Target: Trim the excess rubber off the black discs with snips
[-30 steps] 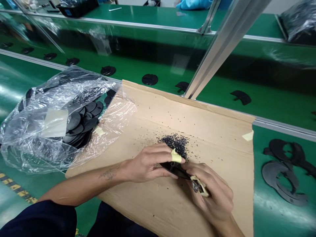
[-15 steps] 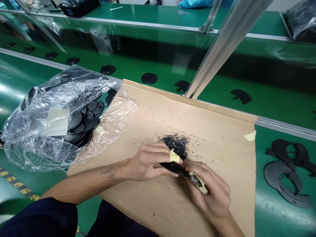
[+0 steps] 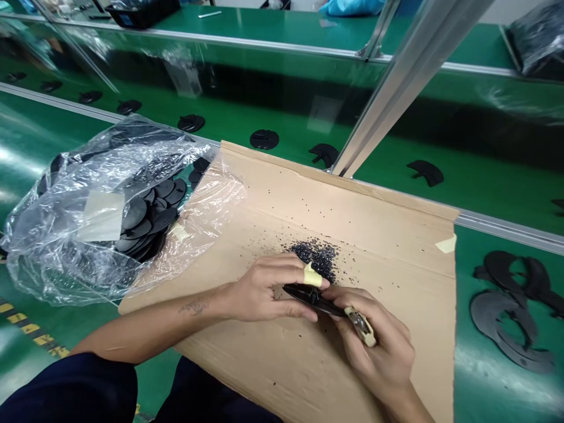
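Observation:
My left hand [image 3: 268,288] pinches a thin black plastic disc [image 3: 308,298] edge-on above the cardboard sheet [image 3: 374,235]; a yellow tape wrap covers its index fingertip. My right hand [image 3: 379,341] is closed round a small tape-wrapped knife [image 3: 361,326], whose tip meets the disc's edge. A heap of black shavings [image 3: 318,256] lies on the cardboard just beyond the hands.
A clear plastic bag [image 3: 88,217] full of black discs lies at the left. Several black trimmed parts [image 3: 511,305] lie on the green bench at the right. More discs [image 3: 264,139] sit on the conveyor belt behind. A slanted metal post [image 3: 396,76] rises at the cardboard's far edge.
The disc has turned a little in my left hand and the knife has shifted slightly to the right along its edge. Both hands stay in the same spot.

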A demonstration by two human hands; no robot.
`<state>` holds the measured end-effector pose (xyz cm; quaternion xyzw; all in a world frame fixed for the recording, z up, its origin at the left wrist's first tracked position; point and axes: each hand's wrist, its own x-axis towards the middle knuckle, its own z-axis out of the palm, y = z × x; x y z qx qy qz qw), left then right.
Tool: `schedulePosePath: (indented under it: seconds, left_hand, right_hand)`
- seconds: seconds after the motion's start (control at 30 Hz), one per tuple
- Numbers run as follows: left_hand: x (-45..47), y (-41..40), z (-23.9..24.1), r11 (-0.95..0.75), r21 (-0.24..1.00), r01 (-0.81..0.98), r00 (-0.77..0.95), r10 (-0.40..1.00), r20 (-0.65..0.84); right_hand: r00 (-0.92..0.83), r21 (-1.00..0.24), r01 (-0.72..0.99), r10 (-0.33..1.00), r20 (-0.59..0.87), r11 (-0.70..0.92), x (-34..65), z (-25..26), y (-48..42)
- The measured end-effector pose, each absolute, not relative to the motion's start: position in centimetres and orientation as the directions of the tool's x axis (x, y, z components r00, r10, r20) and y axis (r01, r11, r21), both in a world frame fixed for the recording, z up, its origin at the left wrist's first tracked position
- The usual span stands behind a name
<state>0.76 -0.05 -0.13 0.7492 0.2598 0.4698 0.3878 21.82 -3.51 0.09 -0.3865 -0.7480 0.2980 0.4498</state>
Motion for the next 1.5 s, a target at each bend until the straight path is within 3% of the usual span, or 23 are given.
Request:
schedulePosePath:
  seconds: [0.4,0.77,1.2,1.5]
  left_hand:
    - [0.63,-0.11,-0.15,-0.62,0.78,0.087,0.462,0.719,0.52]
    - [0.41,-0.02,-0.2,-0.592,0.806,-0.014,0.492,0.697,0.521]
    - [0.43,-0.26,-0.52,-0.653,0.757,0.03,0.481,0.674,0.561]
    - [0.32,-0.44,-0.76,-0.74,0.666,0.09,0.506,0.61,0.609]
  right_hand:
    - [-0.327,-0.757,0.301,0.808,0.49,0.581,21.82,-0.11,-3.42]
    - [-0.43,-0.513,0.418,0.661,0.615,0.75,22.5,0.36,-3.66]
    - [-0.41,-0.582,0.357,0.683,0.605,0.73,22.3,0.28,-3.66]
    - [-0.463,-0.502,0.403,0.643,0.61,0.766,22.35,0.61,-3.81]
